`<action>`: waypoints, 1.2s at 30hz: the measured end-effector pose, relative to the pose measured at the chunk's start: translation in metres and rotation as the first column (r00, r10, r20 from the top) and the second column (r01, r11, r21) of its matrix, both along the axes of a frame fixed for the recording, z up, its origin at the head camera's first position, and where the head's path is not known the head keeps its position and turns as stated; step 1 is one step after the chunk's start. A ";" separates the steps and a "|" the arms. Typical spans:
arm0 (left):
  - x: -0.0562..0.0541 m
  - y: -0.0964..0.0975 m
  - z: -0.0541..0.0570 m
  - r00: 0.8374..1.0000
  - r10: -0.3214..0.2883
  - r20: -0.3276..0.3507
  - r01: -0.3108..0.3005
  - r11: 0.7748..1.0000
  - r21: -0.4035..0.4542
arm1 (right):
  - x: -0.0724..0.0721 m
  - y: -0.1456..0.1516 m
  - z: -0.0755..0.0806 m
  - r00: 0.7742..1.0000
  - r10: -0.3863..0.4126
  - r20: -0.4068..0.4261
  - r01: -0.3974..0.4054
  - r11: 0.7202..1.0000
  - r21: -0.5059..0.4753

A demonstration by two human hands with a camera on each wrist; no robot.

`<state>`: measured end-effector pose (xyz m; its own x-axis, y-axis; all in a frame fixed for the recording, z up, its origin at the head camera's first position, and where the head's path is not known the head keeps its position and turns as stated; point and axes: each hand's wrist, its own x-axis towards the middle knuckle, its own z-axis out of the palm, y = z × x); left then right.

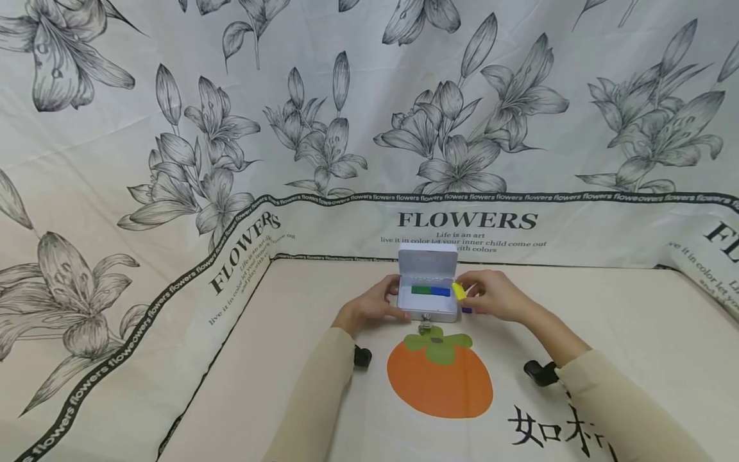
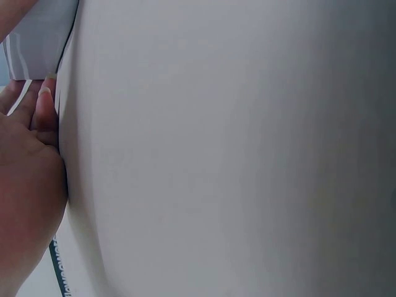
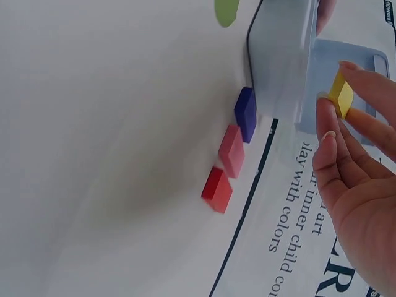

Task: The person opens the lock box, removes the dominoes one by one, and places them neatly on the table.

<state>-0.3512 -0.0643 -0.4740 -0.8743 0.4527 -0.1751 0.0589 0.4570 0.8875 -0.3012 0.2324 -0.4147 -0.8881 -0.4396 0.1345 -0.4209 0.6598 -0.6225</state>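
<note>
A white hinged box (image 1: pixel 411 314) stands on the table with its lid (image 1: pixel 428 263) raised. Inside it a green block (image 1: pixel 420 290) and a blue block (image 1: pixel 441 292) lie end to end. My left hand (image 1: pixel 369 305) grips the box's left side, thumb at the front corner. At the box's right edge, my right hand (image 1: pixel 493 295) pinches a yellow block (image 3: pixel 341 96) between thumb and fingertips. On the table beside the box, a purple block (image 3: pixel 245 114), a pink block (image 3: pixel 231 151) and a red block (image 3: pixel 217 190) lie in a row. The right hand mostly hides that row in the head view.
A metal latch (image 1: pixel 425 324) hangs at the box's front. The pale tablecloth bears an orange persimmon print (image 1: pixel 440 382). Behind the table rises a flower-printed curtain (image 1: pixel 467 221). Black wrist-camera parts (image 1: pixel 541 373) show by the sleeves.
</note>
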 end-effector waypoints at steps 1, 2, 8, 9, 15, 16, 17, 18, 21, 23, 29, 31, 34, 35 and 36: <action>0.000 0.000 0.000 1.000 0.001 -0.001 -0.001 1.000 0.000 | 0.001 0.003 0.000 1.000 -0.002 -0.005 0.002 1.000 0.006; 0.000 0.000 0.000 1.000 0.000 -0.002 0.000 1.000 -0.002 | 0.001 0.005 0.000 1.000 -0.004 -0.013 0.005 1.000 0.013; -0.002 0.001 -0.001 1.000 -0.004 -0.003 0.004 1.000 -0.007 | 0.005 0.018 -0.001 0.999 -0.025 -0.033 0.026 0.999 0.040; -0.002 0.000 -0.001 1.000 -0.004 -0.004 0.004 1.000 -0.008 | 0.006 0.020 -0.001 0.999 -0.028 -0.031 0.029 0.999 0.040; -0.002 0.000 -0.002 1.000 -0.005 -0.006 0.005 1.000 -0.007 | 0.007 0.029 -0.002 0.998 -0.046 -0.040 0.048 0.997 0.062; -0.002 0.000 -0.003 1.000 -0.004 -0.005 0.004 1.000 -0.004 | 0.007 0.031 -0.002 0.998 -0.048 -0.044 0.051 0.996 0.067; -0.002 0.000 -0.003 1.000 -0.004 -0.006 0.004 1.000 -0.002 | 0.007 0.033 -0.002 0.997 -0.051 -0.049 0.055 0.996 0.072; -0.003 0.000 -0.003 1.000 -0.003 -0.006 0.003 1.000 -0.002 | 0.008 0.035 -0.002 0.997 -0.054 -0.053 0.058 0.995 0.076; -0.003 0.001 -0.002 1.000 -0.001 -0.007 0.001 1.000 0.002 | 0.009 0.041 -0.003 0.996 -0.068 -0.065 0.073 0.994 0.082; -0.003 0.001 -0.002 1.000 -0.002 -0.011 0.002 1.000 -0.001 | 0.009 0.045 -0.004 0.995 -0.072 -0.071 0.078 0.993 0.088; -0.003 0.001 -0.002 1.000 -0.001 -0.013 0.001 1.000 -0.002 | 0.011 0.055 -0.009 0.995 -0.086 -0.058 0.091 0.991 0.100; -0.003 0.001 -0.002 1.000 0.002 -0.009 -0.002 1.000 -0.002 | 0.011 0.059 -0.012 0.994 -0.096 -0.048 0.101 0.989 0.104; -0.002 0.001 -0.002 1.000 0.005 -0.004 -0.005 1.000 -0.001 | 0.011 0.065 -0.016 0.993 -0.109 -0.043 0.113 0.987 0.115; -0.002 0.001 -0.002 1.000 0.005 -0.003 -0.005 1.000 -0.004 | 0.011 0.067 -0.017 0.992 -0.115 -0.041 0.119 0.986 0.118; -0.003 0.001 -0.003 1.000 0.005 -0.004 -0.005 1.000 -0.003 | 0.010 0.069 -0.018 0.992 -0.120 -0.039 0.124 0.985 0.121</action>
<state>-0.3538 -0.0636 -0.4766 -0.8772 0.4476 -0.1734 0.0598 0.4603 0.8857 -0.2907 0.3013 -0.4328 -0.9321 -0.3435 0.1145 -0.3507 0.7781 -0.5211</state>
